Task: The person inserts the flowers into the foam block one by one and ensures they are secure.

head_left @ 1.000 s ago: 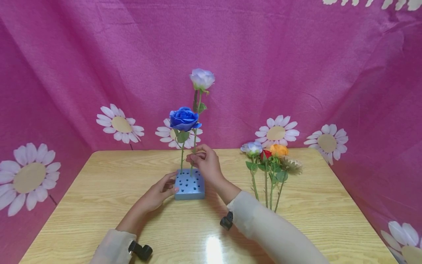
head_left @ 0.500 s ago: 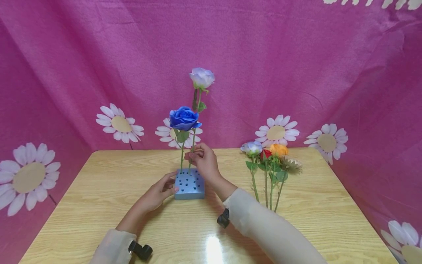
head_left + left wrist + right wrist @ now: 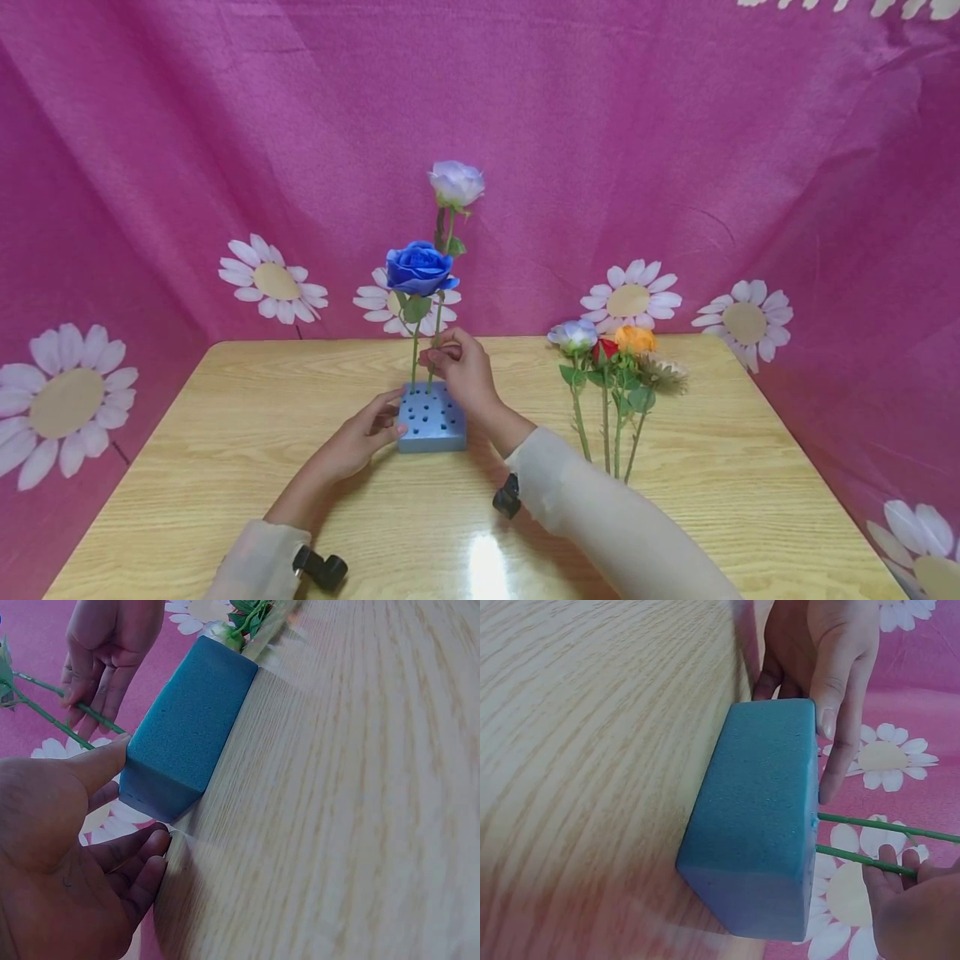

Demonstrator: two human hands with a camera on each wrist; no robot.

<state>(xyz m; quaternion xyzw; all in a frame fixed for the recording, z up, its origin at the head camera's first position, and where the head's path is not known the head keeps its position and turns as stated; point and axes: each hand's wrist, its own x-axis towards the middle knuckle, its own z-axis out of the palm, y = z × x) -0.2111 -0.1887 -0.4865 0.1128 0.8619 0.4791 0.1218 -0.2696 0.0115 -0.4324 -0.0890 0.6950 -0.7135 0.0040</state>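
Observation:
A light-blue foam block [image 3: 432, 444] with several holes in its top sits on the table. My left hand [image 3: 354, 443] steadies its left side, thumb and forefinger resting along the top edge; in the left wrist view the other fingers hang loosely beside the block [image 3: 191, 720]. A blue rose [image 3: 418, 268] stands upright in a hole at the back left. Just right of it, my right hand [image 3: 470, 379] pinches the stem of a taller pale lilac rose [image 3: 456, 183] low down. The right wrist view shows that green stem [image 3: 847, 856] meeting the block's top face.
At the right of the wooden table [image 3: 705, 500] lie several loose flowers: a pale blue one [image 3: 573, 337], a red rose [image 3: 603, 350], an orange one [image 3: 634, 340] and a beige one [image 3: 662, 372]. A pink daisy-print cloth [image 3: 525, 167] encloses the back and sides.
My right hand has shifted slightly left with the pale rose, its stem foot moving back-left toward the blue rose's stem. The bloom has dipped slightly. My left hand and the block stay put.

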